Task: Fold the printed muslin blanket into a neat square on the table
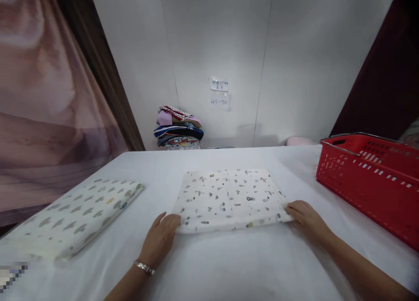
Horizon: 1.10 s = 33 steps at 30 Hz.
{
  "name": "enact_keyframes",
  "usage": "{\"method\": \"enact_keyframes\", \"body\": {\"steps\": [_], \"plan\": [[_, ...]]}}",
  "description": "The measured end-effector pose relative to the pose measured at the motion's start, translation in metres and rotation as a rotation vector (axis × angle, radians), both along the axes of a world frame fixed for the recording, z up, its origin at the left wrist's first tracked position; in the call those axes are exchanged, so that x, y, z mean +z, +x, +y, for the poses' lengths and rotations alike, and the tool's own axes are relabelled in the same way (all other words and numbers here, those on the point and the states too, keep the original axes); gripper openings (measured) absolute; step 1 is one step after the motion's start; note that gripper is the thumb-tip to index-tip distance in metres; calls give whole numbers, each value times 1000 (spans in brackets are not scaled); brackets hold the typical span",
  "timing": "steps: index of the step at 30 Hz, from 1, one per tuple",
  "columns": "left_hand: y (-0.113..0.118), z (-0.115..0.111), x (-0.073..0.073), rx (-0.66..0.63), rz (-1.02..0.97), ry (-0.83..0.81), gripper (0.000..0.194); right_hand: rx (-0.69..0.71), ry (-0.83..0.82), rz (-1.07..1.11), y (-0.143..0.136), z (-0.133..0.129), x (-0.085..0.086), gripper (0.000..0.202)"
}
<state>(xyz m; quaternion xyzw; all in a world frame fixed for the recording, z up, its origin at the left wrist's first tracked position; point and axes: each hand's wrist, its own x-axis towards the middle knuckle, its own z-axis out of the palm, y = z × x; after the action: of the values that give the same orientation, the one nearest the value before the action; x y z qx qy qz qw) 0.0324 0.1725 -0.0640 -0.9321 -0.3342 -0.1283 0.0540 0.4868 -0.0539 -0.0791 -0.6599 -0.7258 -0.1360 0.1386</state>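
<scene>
A white cloth (225, 200) printed with small dark, green and blue motifs lies flat in front of me, folded into a rectangle. At its near left corner, my left hand (161, 236) has its fingers closed on the edge; a silver bracelet circles that wrist. My right hand (307, 222) pinches the near right corner, which is pulled slightly outward. Both thumbs or fingertips are partly hidden by the fabric. To the left lies another folded cloth (75, 213), cream with grey cloud-like shapes, apart from both hands.
A red plastic basket (366, 192) with metal handles stands on the right of the white-covered table (235, 266). Behind the far edge is a stack of folded fabrics (179, 128). Paper labels (219, 94) hang on the wall. A pink curtain (49, 96) borders the left.
</scene>
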Motion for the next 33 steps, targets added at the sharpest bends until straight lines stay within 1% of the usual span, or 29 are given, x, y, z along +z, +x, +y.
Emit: {"method": "enact_keyframes", "body": {"steps": [2,5,7,9,11,13,15,17,19,20,22,24,25,27,28,33], "plan": [[-4,-5,0,-7,5,-12,42,-10,-17,11,-2,-8,-2,32],[-9,-13,-1,-9,23,-66,44,-45,-58,53,-7,-19,-9,37],[-11,-16,2,20,32,-128,45,-72,-103,86,-9,-23,-8,43],[-12,-18,11,63,32,-227,47,-75,-151,114,-13,-23,0,49],[-7,-17,23,101,-3,-339,47,-50,-164,145,-22,-17,11,52],[7,-15,32,104,-71,-394,40,-16,-138,194,-38,-3,23,51],[28,-10,35,72,-121,-368,34,17,-121,254,-62,19,32,47],[51,-4,29,37,-110,-300,41,48,-157,300,-88,46,36,45],[68,3,16,43,-55,-238,51,54,-240,322,-111,70,34,49],[73,7,8,57,-22,-221,54,56,-308,327,-119,80,31,52],[75,14,-6,80,32,-212,59,33,-428,335,-128,92,24,57],[71,19,-16,80,62,-219,61,11,-487,349,-128,94,18,59],[68,20,-18,74,70,-219,62,14,-496,358,-125,93,16,59],[64,22,-20,66,79,-215,63,35,-503,371,-114,89,15,57],[64,22,-20,65,84,-215,63,23,-500,369,-107,87,15,57],[65,23,-22,58,75,-189,62,-217,-456,303,-61,72,11,61]]}}
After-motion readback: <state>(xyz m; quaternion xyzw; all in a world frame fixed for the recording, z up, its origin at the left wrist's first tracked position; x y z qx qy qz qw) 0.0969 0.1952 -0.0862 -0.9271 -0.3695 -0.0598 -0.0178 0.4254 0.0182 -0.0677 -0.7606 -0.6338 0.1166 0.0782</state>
